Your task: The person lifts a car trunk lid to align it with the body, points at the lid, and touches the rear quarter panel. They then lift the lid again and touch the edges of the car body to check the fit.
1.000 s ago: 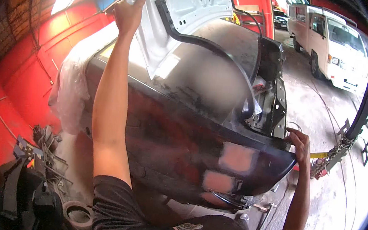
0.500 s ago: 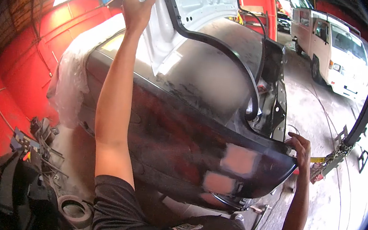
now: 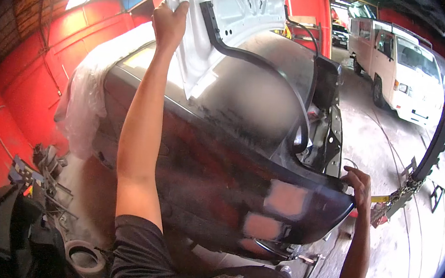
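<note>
My left hand (image 3: pixel 169 25), arm stretched up, is closed around the edge of a raised white trunk lid (image 3: pixel 200 44), whose inner side faces me. My right hand (image 3: pixel 357 186) is at the rear corner of the dark car body panel (image 3: pixel 219 166); its fingers are partly bent and apart, and the contact is hard to make out. The panel has scuffed dark paint and several pinkish filler patches (image 3: pixel 287 198). A curved black strip (image 3: pixel 263 59) runs from beside the lid down to the body opening. Behind it lies a dusty grey surface (image 3: pixel 270 98).
Clear plastic sheeting (image 3: pixel 82 108) covers the car's far end by a red wall (image 3: pixel 75 42). Black parts (image 3: pixel 18 220) and a tire-like ring (image 3: pixel 84 259) lie at lower left. A white van (image 3: pixel 398 70) stands at upper right. A chain (image 3: pixel 404 190) hangs on a dark post.
The trunk lid and my left hand appear slightly lower in view, partly from a small camera shift. My right hand stays by the panel corner, its fingers a little more bent.
</note>
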### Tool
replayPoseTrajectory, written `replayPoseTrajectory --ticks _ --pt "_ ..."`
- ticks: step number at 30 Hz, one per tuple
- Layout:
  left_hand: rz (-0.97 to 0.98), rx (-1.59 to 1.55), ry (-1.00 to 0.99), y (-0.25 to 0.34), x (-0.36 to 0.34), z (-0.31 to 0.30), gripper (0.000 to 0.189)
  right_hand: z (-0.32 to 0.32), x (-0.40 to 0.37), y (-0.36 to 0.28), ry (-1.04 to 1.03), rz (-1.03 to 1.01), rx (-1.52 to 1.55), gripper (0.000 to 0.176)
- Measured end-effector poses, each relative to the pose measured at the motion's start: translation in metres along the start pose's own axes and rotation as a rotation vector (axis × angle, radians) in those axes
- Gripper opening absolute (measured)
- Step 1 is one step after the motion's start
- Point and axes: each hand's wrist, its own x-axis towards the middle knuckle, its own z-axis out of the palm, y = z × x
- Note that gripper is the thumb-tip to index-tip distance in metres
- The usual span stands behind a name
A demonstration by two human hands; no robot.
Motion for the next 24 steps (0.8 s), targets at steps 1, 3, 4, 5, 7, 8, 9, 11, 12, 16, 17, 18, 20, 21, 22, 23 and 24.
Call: replayPoseTrajectory --ticks 1,3,4,5,7,8,9,11,12,16,17,18,20,21,22,23,24 --pt "0.0 -0.005 0.006 -0.001 -0.001 -0.001 0.044 0.0 0.001 0.004 -0.006 -0.013 0.006 0.047" --pt "0.036 0.003 -0.007 -0.004 -0.005 -0.002 0.043 -0.002 0.001 0.004 -0.002 -0.03 0.006 0.047" --pt "0.039 -0.006 -0.002 -0.005 -0.007 0.0 0.043 0.0 -0.001 0.0 0.005 -0.027 -0.005 0.047" --pt "0.028 -0.03 -0.004 -0.006 -0.009 0.001 0.043 0.001 -0.002 -0.003 0.01 -0.025 -0.016 0.047" --pt "0.018 -0.06 0.001 -0.001 -0.015 -0.002 0.043 0.002 -0.001 -0.002 0.017 -0.024 -0.008 0.047" --pt "-0.003 -0.079 0.001 0.007 -0.021 -0.006 0.043 0.002 0.0 0.001 0.012 -0.014 0.006 0.047" --pt "-0.024 -0.099 0.001 0.014 -0.024 -0.008 0.043 0.001 -0.001 0.001 0.007 -0.004 0.019 0.047" --pt "-0.001 -0.11 0.021 0.004 -0.025 -0.004 0.044 0.002 -0.005 -0.007 0.017 -0.018 0.02 0.047" --pt "0.02 -0.112 0.035 -0.001 -0.026 -0.002 0.044 0.002 -0.005 -0.007 0.006 -0.032 0.018 0.047" --pt "-0.053 -0.108 -0.005 -0.004 -0.032 -0.003 0.046 0.002 0.001 0.007 0.005 -0.036 -0.006 0.047" --pt "-0.056 -0.093 -0.002 -0.002 -0.036 -0.004 0.047 0.001 0.001 0.008 -0.007 -0.027 0.012 0.047" --pt "-0.059 -0.078 0.001 0.001 -0.038 -0.005 0.048 -0.002 0.0 0.007 -0.023 -0.051 -0.015 0.049" --pt "-0.078 -0.073 -0.026 -0.001 -0.041 -0.007 0.049 -0.005 0.002 0.01 -0.034 -0.061 -0.018 0.048" --pt "-0.095 -0.063 -0.058 -0.002 -0.042 -0.007 0.051 -0.005 0.003 0.015 -0.048 -0.069 -0.015 0.048" --pt "-0.095 -0.069 -0.055 -0.005 -0.043 -0.006 0.051 -0.005 0.005 0.019 -0.044 -0.055 0.016 0.048" --pt "-0.106 -0.094 -0.053 -0.008 -0.045 -0.004 0.052 -0.006 0.006 0.023 -0.038 -0.057 0.011 0.048" --pt "-0.117 -0.118 -0.051 -0.011 -0.046 -0.002 0.053 -0.007 0.006 0.026 -0.063 -0.128 -0.04 0.048"
